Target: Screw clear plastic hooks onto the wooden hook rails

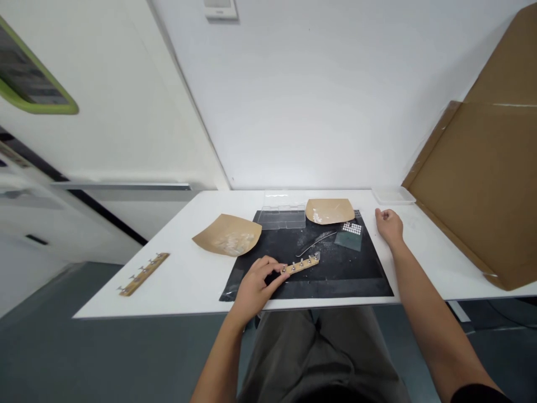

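Wooden strip [298,269] w/ metal pegs [301,262], on blk mat [344,272], pinched at L end by L hand [257,282]; curled R hand [390,226] beside mat, contents unclear; poss. swing of strip into curved tool [318,242], b/c of one-end grip.

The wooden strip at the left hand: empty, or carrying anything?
Not empty: a row of small metal pieces stands along the wooden strip, and the left hand grips its left end.
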`<state>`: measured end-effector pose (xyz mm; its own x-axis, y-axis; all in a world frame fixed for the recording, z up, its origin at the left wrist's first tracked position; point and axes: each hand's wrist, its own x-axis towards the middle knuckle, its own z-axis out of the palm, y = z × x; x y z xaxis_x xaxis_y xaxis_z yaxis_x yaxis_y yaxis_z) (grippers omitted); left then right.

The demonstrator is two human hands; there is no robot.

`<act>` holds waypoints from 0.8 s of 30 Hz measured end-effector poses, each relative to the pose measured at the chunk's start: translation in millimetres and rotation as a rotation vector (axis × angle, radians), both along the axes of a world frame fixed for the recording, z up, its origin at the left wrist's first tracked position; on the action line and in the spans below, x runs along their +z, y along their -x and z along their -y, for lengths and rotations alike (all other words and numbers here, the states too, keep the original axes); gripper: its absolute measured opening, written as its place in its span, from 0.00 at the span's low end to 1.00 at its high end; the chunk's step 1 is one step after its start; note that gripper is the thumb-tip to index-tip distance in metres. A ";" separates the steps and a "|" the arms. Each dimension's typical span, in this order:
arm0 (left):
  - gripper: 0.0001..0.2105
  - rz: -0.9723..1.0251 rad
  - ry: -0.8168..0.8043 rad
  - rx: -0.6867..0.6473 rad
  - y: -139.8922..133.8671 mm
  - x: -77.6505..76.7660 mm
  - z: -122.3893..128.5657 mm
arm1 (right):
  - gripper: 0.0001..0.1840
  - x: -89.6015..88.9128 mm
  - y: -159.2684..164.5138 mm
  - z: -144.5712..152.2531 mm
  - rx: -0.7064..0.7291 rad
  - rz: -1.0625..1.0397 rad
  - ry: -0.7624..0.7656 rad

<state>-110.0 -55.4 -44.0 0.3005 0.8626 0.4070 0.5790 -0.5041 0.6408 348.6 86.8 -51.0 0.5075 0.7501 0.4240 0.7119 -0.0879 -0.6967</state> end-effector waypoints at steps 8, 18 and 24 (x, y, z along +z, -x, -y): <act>0.11 -0.011 0.027 -0.127 2.0 1.1 4.0 | 0.17 1.7 4.4 1.7 0.092 -0.088 -0.069; 0.13 -0.106 -0.060 -0.055 0.3 -7.9 5.2 | 0.17 11.4 50.0 19.1 0.480 -0.053 -0.057; 0.14 -0.054 -0.100 -0.027 -2.4 -6.3 7.9 | 0.19 10.0 59.8 21.1 0.541 -0.019 -0.019</act>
